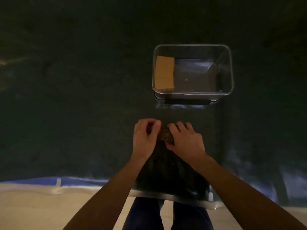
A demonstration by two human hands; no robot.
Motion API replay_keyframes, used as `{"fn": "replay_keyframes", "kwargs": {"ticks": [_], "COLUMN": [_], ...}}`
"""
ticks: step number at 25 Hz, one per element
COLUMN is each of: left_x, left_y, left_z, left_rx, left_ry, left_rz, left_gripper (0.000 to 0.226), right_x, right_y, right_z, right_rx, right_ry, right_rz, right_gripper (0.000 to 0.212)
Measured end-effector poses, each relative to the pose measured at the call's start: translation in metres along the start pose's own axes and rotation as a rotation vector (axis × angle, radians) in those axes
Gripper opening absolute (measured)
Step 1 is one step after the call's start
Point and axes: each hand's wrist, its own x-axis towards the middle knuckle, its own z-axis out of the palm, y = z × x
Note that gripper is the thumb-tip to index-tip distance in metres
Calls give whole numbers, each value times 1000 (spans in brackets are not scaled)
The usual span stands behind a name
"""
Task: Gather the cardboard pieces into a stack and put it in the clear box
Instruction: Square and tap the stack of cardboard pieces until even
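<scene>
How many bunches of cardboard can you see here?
2: one stack leaning inside the clear box at its left wall, one bundle between both hands on the table. Single pieces cannot be counted.

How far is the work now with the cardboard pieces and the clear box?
Done: one tan cardboard stack already leans against the left wall inside the clear plastic box. In hand: the left hand and right hand press a second brown cardboard stack together on the dark table. Left: lifting this stack into the box.
</scene>
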Motion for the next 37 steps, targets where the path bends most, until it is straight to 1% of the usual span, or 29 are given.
{"fn": "replay_keyframes", "kwargs": {"ticks": [2,3,5,7,9,11,12,13,14,15,16,18,19,20,22,23,25,26,29,30,32,33,34,36,37], "left_x": [5,9,15,18,14,-3,-13,-22,-29,-31,-30,-21,-18,-16,-18,-18,-16,-19,-28,-25,-17,-15,-18,-27,-28], "left_y": [-9,-14,-23,-30,-31,-23,-19,-15,-12,-10,-11,-9,-8,-6,-3,-3,-2,-1,4,3,-1,0,2,1,-2], "left_z": [-21,-34,-56,-67,-63,-43,-29,-16,-7,-2,-2,-8,-9,-8,-6,-6,-4,-1,3,1,-2,-1,1,8,9], "left_rx": [-317,-430,-569,-647,-656,-655,-625,-576,-540,-549,-601,-688,-721,-745,-716,-698,-682,-677,-730,-755,-808,-779,-735,-703,-737], "left_ry": [75,125,196,235,220,143,70,-37,-150,-231,-247,-128,-78,-87,-229,-230,-71,-27,-190,-162,-2,18,-36,-176,-175], "left_rz": [-60,-84,-139,-193,-184,-174,-196,-234,-276,-297,-289,-264,-278,-288,-300,-312,-314,-295,-258,-258,-278,-271,-243,-204,-217], "left_gripper": [50,51,46,51,58,56,53,53,56,60,63,72,72,67,53,51,58,57,57,57,57,57,56,44,39], "right_x": [0,-1,-1,-1,-1,-1,-1,-1,0,0,-1,-2,-2,-2,-1,-1,-1,-1,-1,-1,0,0,1,1,1], "right_y": [1,1,0,0,2,2,3,4,3,4,4,4,5,5,4,4,6,7,8,9,10,11,12,13,12], "right_z": [0,0,-1,-1,-1,0,1,1,1,0,0,0,-1,-1,-2,-2,-2,-2,-2,-2,-2,-2,-3,-5,-4], "right_rx": [11,18,28,30,29,30,29,26,20,14,12,22,28,32,37,34,26,26,21,11,-6,-14,-19,-29,-35], "right_ry": [-4,-9,-17,-8,-3,5,6,2,-3,-6,-7,-7,-6,-4,8,13,21,26,36,36,43,46,44,32,29], "right_rz": [-5,-3,4,0,-5,-9,-9,-7,-4,-7,-14,-28,-27,-22,-18,-25,-43,-46,-46,-59,-92,-105,-114,-122,-125], "right_gripper": [51,51,51,52,53,54,54,55,56,56,56,56,56,56,56,55,54,54,55,56,60,62,63,65,64]}}
